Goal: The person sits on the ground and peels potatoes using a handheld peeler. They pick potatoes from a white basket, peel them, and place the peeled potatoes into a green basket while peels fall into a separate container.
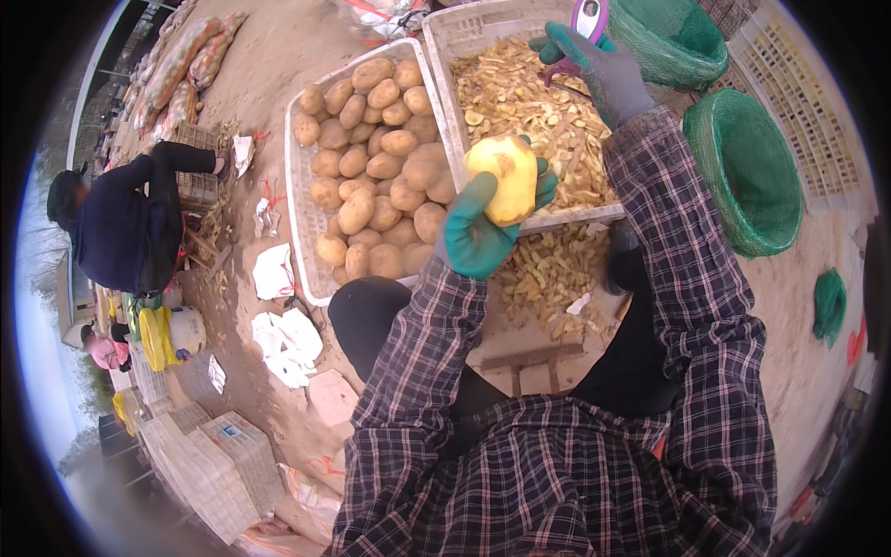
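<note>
My left hand (480, 233), in a green-palmed work glove, is closed around a large, mostly peeled potato (511, 188) with a brownish patch near its top. It is above the near edge of a crate of potato peelings (522, 104). Up and to the right, my right hand (592, 69), gloved too, grips a purple-handled peeler (590, 21); part of the tool is hidden by the fingers. Its metal part points down over the peelings, apart from the potato. Left of my hands stands a white plastic crate (294, 209) full of unpeeled potatoes (385, 165).
Two green mesh-lined containers (745, 174) stand at the right beside a plastic crate (800, 104). More peelings (557, 278) lie on the ground between my knees. A co-worker (118, 216) sits at the left, near stacked crates (209, 466) and filled mesh sacks (177, 63).
</note>
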`<act>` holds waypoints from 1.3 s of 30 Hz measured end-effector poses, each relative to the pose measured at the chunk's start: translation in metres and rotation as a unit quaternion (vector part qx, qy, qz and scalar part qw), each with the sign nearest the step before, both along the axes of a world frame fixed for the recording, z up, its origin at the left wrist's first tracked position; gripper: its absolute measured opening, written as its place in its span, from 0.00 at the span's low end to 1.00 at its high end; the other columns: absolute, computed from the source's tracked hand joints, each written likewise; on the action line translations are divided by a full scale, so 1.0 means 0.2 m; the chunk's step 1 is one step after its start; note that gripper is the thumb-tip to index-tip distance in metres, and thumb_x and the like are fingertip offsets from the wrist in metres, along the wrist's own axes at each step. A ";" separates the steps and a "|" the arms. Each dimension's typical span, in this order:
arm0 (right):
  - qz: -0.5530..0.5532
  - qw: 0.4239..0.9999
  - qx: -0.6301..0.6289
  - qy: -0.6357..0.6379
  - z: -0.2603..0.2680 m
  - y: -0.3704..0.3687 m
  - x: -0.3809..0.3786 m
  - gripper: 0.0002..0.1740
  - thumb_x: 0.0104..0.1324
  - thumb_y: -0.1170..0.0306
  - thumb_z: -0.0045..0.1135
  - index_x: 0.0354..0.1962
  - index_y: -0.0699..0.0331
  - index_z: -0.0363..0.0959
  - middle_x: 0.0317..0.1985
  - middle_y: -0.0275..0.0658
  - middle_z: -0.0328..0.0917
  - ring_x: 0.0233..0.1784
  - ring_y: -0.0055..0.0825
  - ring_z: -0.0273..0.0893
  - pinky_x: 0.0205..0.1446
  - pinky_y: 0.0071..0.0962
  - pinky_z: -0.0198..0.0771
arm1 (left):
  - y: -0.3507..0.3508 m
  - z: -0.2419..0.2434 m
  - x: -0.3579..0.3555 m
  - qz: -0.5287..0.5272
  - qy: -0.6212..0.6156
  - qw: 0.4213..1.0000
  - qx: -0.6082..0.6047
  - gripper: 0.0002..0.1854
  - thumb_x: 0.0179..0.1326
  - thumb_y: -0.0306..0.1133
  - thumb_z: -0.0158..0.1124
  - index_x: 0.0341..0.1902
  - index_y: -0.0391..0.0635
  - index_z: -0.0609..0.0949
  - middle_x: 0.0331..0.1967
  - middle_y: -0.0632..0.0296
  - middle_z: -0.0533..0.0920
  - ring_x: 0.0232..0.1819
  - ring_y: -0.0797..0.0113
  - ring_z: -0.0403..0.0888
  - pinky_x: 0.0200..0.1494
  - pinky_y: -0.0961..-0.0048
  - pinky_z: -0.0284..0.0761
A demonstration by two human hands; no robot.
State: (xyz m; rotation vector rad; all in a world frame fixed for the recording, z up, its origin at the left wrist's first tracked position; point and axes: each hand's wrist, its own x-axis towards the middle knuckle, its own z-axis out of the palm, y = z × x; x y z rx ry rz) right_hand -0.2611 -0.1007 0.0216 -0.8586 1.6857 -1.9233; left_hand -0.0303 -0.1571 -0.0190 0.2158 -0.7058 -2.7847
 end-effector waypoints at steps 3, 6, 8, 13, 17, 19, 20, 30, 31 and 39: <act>0.099 0.979 -0.128 -0.123 0.00 0.00 0.04 0.20 0.65 0.61 0.62 0.38 0.74 0.78 0.35 0.46 0.81 0.41 0.34 0.81 0.43 0.31 0.80 | -0.01 0.01 -0.01 -0.018 -0.035 0.999 0.008 0.39 0.60 0.43 0.67 0.69 0.38 0.62 0.61 0.47 0.72 0.62 0.51 0.73 0.65 0.53 0.69; 0.123 0.978 -0.103 -0.136 0.00 -0.01 0.11 0.18 0.65 0.62 0.62 0.37 0.73 0.78 0.40 0.49 0.82 0.45 0.37 0.81 0.44 0.34 0.82 | -0.02 0.00 -0.01 0.016 -0.166 0.971 -0.169 0.39 0.55 0.40 0.70 0.67 0.41 0.65 0.59 0.47 0.73 0.59 0.51 0.74 0.60 0.56 0.73; 0.127 0.982 -0.055 -0.128 0.00 -0.01 0.14 0.20 0.69 0.62 0.55 0.49 0.71 0.72 0.45 0.50 0.80 0.51 0.40 0.79 0.51 0.38 0.80 | -0.01 0.00 0.00 0.126 -0.258 0.759 -0.584 0.39 0.50 0.37 0.73 0.65 0.41 0.67 0.54 0.48 0.76 0.56 0.50 0.75 0.58 0.57 0.73; 0.179 0.940 -0.119 -0.263 0.03 0.01 0.15 0.20 0.66 0.62 0.60 0.45 0.72 0.75 0.36 0.47 0.82 0.52 0.43 0.79 0.57 0.43 0.78 | -0.06 -0.06 -0.02 0.268 -0.244 0.549 -0.753 0.41 0.44 0.38 0.74 0.64 0.42 0.68 0.49 0.50 0.76 0.52 0.50 0.74 0.54 0.59 0.72; 0.321 0.851 -0.118 -0.398 -0.01 0.02 0.23 0.23 0.67 0.62 0.58 0.54 0.70 0.71 0.46 0.53 0.80 0.53 0.48 0.79 0.60 0.44 0.77 | -0.05 -0.01 -0.04 0.199 -0.270 0.600 -0.726 0.40 0.42 0.38 0.78 0.60 0.42 0.69 0.52 0.50 0.74 0.52 0.53 0.75 0.54 0.60 0.74; 0.306 0.885 0.037 -0.349 0.01 0.01 0.32 0.22 0.66 0.62 0.60 0.51 0.69 0.73 0.36 0.40 0.82 0.52 0.43 0.80 0.61 0.43 0.75 | -0.06 -0.07 -0.02 0.197 -0.259 0.634 -0.702 0.40 0.42 0.39 0.78 0.60 0.42 0.70 0.51 0.50 0.74 0.52 0.53 0.75 0.54 0.60 0.74; 0.324 0.879 0.018 -0.350 -0.03 0.00 0.32 0.23 0.66 0.60 0.61 0.51 0.70 0.74 0.35 0.41 0.82 0.49 0.37 0.81 0.56 0.36 0.78 | -0.07 -0.10 -0.01 0.196 -0.254 0.650 -0.689 0.40 0.42 0.39 0.78 0.59 0.42 0.70 0.50 0.50 0.75 0.52 0.54 0.75 0.53 0.60 0.74; 0.238 0.909 -0.110 -0.323 -0.06 0.09 0.05 0.23 0.70 0.64 0.53 0.58 0.69 0.67 0.51 0.53 0.77 0.61 0.49 0.73 0.65 0.45 0.72 | -0.05 0.02 -0.04 0.150 -0.224 0.899 -0.346 0.31 0.53 0.33 0.72 0.59 0.42 0.71 0.45 0.57 0.79 0.45 0.64 0.80 0.43 0.68 0.80; 0.275 0.894 -0.066 -0.347 -0.03 0.08 0.13 0.23 0.69 0.63 0.55 0.57 0.67 0.68 0.50 0.55 0.77 0.61 0.48 0.72 0.66 0.47 0.71 | -0.06 0.01 -0.02 0.130 -0.211 0.921 -0.301 0.29 0.55 0.31 0.70 0.60 0.41 0.70 0.47 0.57 0.78 0.45 0.63 0.81 0.45 0.67 0.81; 0.062 0.989 0.120 -0.060 -0.06 0.03 0.00 0.24 0.66 0.58 0.60 0.47 0.73 0.75 0.44 0.47 0.81 0.49 0.35 0.81 0.52 0.34 0.80 | -0.08 -0.03 0.01 0.064 -0.141 0.986 -0.065 0.25 0.61 0.24 0.62 0.62 0.39 0.68 0.52 0.52 0.77 0.54 0.53 0.79 0.56 0.59 0.80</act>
